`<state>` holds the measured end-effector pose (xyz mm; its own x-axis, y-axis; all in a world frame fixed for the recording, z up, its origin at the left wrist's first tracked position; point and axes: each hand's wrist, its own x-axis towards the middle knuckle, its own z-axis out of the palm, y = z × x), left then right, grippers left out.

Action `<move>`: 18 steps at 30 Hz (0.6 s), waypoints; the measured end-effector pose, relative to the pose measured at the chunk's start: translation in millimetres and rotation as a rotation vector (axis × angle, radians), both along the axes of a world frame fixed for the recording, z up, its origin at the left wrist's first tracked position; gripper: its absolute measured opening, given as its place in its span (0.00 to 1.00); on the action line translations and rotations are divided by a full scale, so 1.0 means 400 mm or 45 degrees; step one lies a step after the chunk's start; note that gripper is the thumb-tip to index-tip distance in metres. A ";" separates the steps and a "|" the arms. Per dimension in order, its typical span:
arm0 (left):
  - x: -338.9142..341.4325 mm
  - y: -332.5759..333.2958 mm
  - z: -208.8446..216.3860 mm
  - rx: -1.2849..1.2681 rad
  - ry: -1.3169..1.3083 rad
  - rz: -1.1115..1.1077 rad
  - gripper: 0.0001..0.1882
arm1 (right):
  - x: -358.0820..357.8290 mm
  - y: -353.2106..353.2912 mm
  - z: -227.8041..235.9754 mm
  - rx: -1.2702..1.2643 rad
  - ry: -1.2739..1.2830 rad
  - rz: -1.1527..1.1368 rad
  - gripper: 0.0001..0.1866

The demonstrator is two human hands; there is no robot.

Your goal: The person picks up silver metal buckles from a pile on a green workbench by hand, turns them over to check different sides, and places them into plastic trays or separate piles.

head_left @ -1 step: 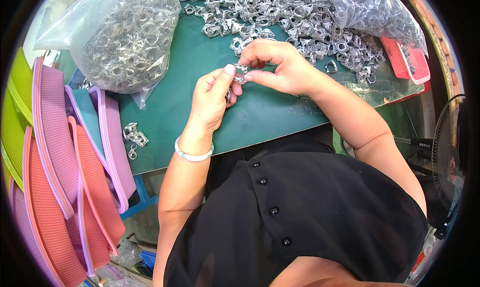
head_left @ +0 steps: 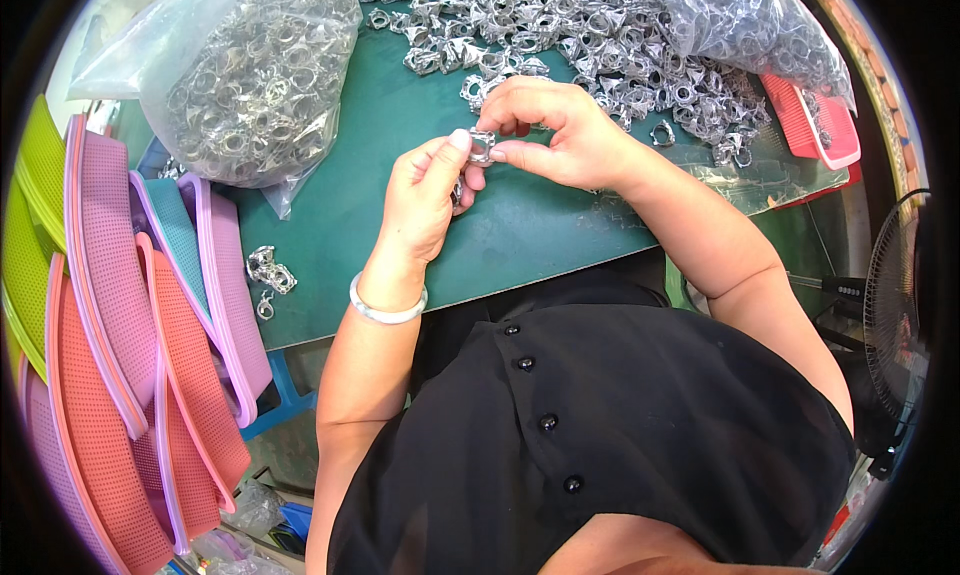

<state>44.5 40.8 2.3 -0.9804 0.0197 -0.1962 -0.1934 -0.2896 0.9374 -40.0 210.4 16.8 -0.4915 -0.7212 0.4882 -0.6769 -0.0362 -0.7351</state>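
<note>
Above the green table, my left hand (head_left: 422, 193) pinches a silver metal ring-shaped piece (head_left: 482, 148) between thumb and fingers. My right hand (head_left: 562, 135) grips the same piece from the other side, thumb at its lower edge and index finger curled over the top. More silver metal (head_left: 457, 192) shows against the curled fingers of my left hand, mostly hidden by them. Beyond my hands spreads a large pile of similar silver pieces (head_left: 560, 25). One loose piece (head_left: 662, 133) lies near my right wrist.
A clear plastic bag (head_left: 250, 95) full of silver pieces stands at the far left, another bag (head_left: 760, 25) at the far right near a red basket (head_left: 815, 125). A few pieces (head_left: 270, 270) lie by the stacked colored baskets (head_left: 105, 275). A black fan (head_left: 895, 285) is at right.
</note>
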 end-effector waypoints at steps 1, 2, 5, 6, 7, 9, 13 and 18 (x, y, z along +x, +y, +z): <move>0.000 0.001 0.002 0.005 0.001 -0.003 0.15 | -0.002 0.001 0.001 -0.012 0.041 0.014 0.12; 0.000 0.000 -0.001 0.006 0.028 -0.012 0.14 | -0.005 0.000 -0.001 -0.036 0.079 0.015 0.12; -0.002 -0.003 -0.009 0.029 0.091 -0.033 0.10 | -0.008 -0.003 -0.007 -0.079 0.149 -0.004 0.13; -0.002 0.000 -0.003 0.050 0.102 -0.037 0.10 | -0.005 -0.001 -0.002 -0.074 0.141 -0.027 0.15; -0.002 0.002 0.001 0.068 0.113 -0.040 0.12 | -0.003 0.001 0.001 -0.071 0.134 -0.050 0.17; -0.002 -0.002 -0.007 0.061 0.170 -0.039 0.15 | 0.003 -0.004 0.000 -0.088 0.013 -0.114 0.19; -0.001 0.005 -0.003 0.070 0.237 -0.012 0.19 | 0.001 -0.003 -0.004 -0.075 -0.018 -0.144 0.24; -0.002 0.007 -0.004 0.061 0.278 0.011 0.18 | -0.005 0.008 0.005 -0.032 -0.022 -0.122 0.23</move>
<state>43.5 43.4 0.7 -0.9997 0.0150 0.0215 0.0153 -0.3360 0.9418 -41.9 213.7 18.7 -0.5665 -0.6580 0.4961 -0.6652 0.0097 -0.7466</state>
